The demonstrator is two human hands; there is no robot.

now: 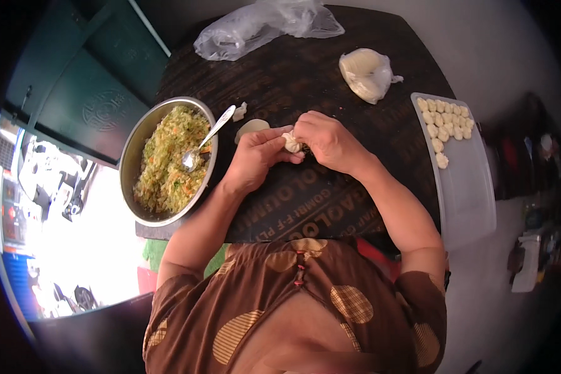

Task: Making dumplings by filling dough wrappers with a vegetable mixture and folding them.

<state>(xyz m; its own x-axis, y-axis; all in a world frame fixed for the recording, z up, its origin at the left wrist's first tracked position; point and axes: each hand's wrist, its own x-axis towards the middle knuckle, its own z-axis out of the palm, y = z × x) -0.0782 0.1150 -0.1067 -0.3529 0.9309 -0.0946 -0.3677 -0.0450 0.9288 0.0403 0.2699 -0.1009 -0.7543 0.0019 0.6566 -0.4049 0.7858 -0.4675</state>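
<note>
Over the middle of the dark table, a small pleated dumpling [291, 143] sits between my two hands. My left hand [255, 157] cradles it from the left, thumb and fingers around its side. From the right, the fingers of my right hand [330, 142] pinch its gathered top. A round, pale dough wrapper [251, 128] lies on the table just beyond my left hand, partly covered by it. To the left stands a steel bowl [126, 163] of chopped vegetable filling [171, 159]. A metal spoon [215, 129] rests in the filling, its handle over the rim towards my hands.
A bag-wrapped stack of round wrappers [366, 73] lies at the far right of the table [280, 81]. Crumpled clear plastic [268, 28] covers part of the far edge. On the right, a translucent tray [467, 193] bears several dumplings [444, 118]. A green door [100, 81] stands left.
</note>
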